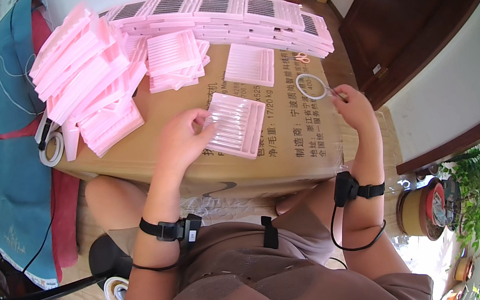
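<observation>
My left hand [187, 135] is closed on the left edge of a pink ribbed plastic tray [238, 126], thumb on top, and the tray tilts a little over the cardboard box. Several parallel grooves run along the tray, and light glints off them. Over the box's right edge, my right hand [353, 107] has its fingers pinched together. Something thin and dark shows at its fingertips, too small to name. Just left of those fingertips is a white ring [312, 86], like a roll of tape. Another pink tray [249, 65] lies flat beyond the held one.
The cardboard box [193, 174] serves as a worktop. Loose pink trays [85, 68] pile up at its left, with a smaller stack [173, 54] beside them. Trays filled with dark pieces [221, 4] line the back. Red-handled scissors [301, 58] lie at the right; a white roll [53, 151] sits left.
</observation>
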A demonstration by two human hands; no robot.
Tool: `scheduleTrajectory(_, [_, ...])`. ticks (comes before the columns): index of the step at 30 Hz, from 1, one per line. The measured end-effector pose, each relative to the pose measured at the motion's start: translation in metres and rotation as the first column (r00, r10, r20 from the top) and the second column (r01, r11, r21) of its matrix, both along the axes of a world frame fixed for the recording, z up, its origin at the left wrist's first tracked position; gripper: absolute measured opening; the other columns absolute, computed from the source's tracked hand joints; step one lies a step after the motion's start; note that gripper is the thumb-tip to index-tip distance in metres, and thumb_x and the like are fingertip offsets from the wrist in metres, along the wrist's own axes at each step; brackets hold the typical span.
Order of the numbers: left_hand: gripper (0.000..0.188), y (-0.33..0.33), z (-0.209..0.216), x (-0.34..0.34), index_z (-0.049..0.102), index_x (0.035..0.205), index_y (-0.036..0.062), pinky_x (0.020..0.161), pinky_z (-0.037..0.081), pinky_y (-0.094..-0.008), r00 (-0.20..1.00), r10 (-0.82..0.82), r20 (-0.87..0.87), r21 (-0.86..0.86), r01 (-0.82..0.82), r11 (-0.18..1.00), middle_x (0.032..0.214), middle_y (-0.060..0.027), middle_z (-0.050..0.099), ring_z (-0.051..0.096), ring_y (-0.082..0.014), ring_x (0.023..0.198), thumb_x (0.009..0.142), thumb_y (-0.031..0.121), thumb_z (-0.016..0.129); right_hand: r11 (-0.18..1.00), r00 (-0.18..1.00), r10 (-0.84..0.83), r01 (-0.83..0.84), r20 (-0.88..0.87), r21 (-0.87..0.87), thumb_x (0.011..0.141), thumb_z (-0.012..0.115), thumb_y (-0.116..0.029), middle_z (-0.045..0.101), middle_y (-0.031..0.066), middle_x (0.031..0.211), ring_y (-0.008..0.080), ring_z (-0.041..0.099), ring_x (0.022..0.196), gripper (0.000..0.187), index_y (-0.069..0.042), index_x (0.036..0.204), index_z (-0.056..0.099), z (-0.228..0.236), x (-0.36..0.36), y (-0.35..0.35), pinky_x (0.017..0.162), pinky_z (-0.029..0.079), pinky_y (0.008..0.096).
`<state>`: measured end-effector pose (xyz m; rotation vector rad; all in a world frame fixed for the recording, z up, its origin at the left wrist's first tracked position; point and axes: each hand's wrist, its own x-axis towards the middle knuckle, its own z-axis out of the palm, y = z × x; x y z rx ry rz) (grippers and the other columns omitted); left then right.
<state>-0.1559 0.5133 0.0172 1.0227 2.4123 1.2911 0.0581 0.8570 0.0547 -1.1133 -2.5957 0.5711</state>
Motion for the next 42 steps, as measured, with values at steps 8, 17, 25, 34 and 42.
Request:
scheduleTrajectory(8, [0.076, 0.025, 0.003, 0.028, 0.036, 0.155, 0.0104, 0.069, 0.049, -0.0254, 0.917, -0.33, 0.226, 0.361, 0.236, 0.902, 0.098, -0.0011, 0.064, 0.058, -0.0121, 0.084, 0.09, 0.011, 0.075, 0.441, 0.709, 0.525, -0.7, -0.471, -0.562, 0.1, 0.063, -0.014, 0.066, -0.0016, 0.088, 0.0061, 0.055, 0.076, 0.024, 0.001, 0.119, 0.067, 0.007, -0.075, -0.122, 0.069, 0.046, 0.0233])
scheduleTrajectory(17, [0.035, -0.031, 0.003, -0.003, 0.066, 0.131, 0.0067, 0.077, 0.05, -0.0293, 0.717, -0.619, 0.319, -0.061, 0.668, 0.742, 0.096, -0.0055, 0.063, 0.06, -0.0152, 0.086, 0.1, 0.021, 0.062, 0.955, 0.958, 0.284, -0.285, -0.028, -0.077, 0.088, 0.071, -0.025, 0.074, 0.0129, 0.093, 0.0282, 0.071, 0.089, 0.026, -0.005, 0.104, 0.075, -0.012, -0.114, -0.108, 0.079, 0.055, 0.041])
scheduleTrajectory(25, [0.032, -0.031, 0.009, -0.002, 0.074, 0.122, 0.0059, 0.087, 0.052, -0.0351, 0.614, -0.672, 0.414, -0.051, 0.752, 0.657, 0.103, -0.0115, 0.072, 0.067, -0.0214, 0.095, 0.096, 0.024, 0.069, 0.96, 0.943, 0.281, -0.28, 0.179, -0.028, 0.092, 0.068, -0.028, 0.073, 0.0171, 0.107, 0.0356, 0.069, 0.103, 0.029, -0.004, 0.107, 0.073, -0.036, -0.139, -0.106, 0.09, 0.054, 0.0476])
scheduleTrajectory(34, [0.032, -0.03, 0.001, -0.009, 0.072, 0.107, 0.0049, 0.068, 0.048, -0.0222, 0.812, -0.189, 0.553, -0.036, 0.25, 0.968, 0.078, -0.0003, 0.065, 0.062, -0.0082, 0.076, 0.096, 0.035, 0.071, 0.949, 0.957, 0.289, -0.287, -0.005, -0.134, 0.096, 0.062, -0.022, 0.069, 0.026, 0.106, 0.0424, 0.065, 0.104, 0.025, 0.002, 0.104, 0.065, -0.042, -0.109, -0.088, 0.089, 0.049, 0.051])
scheduleTrajectory(42, [0.077, 0.014, -0.019, 0.001, 0.029, 0.159, 0.0075, 0.108, 0.046, -0.0392, 0.594, -0.54, 0.596, 0.757, -0.191, 0.625, 0.15, -0.0125, 0.047, 0.051, -0.0229, 0.134, 0.096, 0.026, 0.071, 0.959, 0.931, 0.187, -0.242, -0.315, -0.145, 0.098, 0.059, -0.02, 0.069, 0.0275, 0.093, 0.0465, 0.065, 0.092, 0.024, 0.003, 0.103, 0.062, -0.042, -0.094, -0.134, 0.082, 0.05, 0.052])
